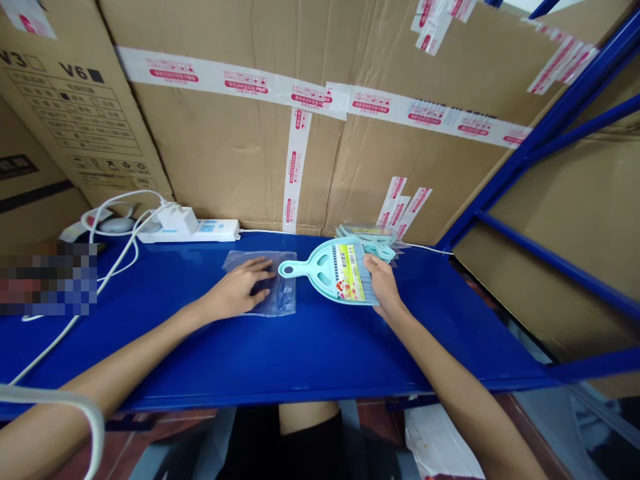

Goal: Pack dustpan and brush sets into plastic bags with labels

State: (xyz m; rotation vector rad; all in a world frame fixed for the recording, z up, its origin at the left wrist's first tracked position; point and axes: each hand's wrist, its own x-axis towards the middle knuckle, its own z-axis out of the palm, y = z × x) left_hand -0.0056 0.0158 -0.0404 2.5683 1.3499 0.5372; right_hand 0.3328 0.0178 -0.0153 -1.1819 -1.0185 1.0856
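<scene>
My right hand [384, 283] grips the wide end of a light-blue dustpan [324, 272], whose looped handle points left. A small brush with grey bristles [369, 279] lies in the pan, and a yellow-green printed label [349, 273] covers part of it. My left hand [244, 288] rests on a clear plastic bag [283, 297] lying on the blue table, its fingers stretched out and apart. The tip of the dustpan handle is just over the bag's right edge. Behind my right hand lie more light-blue pieces in clear wrapping [373, 233].
A white power strip [217, 230] with a plug and looping white cables [120, 267] occupies the table's back left. Taped cardboard [240, 147] walls off the rear. Blue metal frame bars [545, 133] rise on the right. The blue tabletop's front edge [280, 400] runs close to my lap.
</scene>
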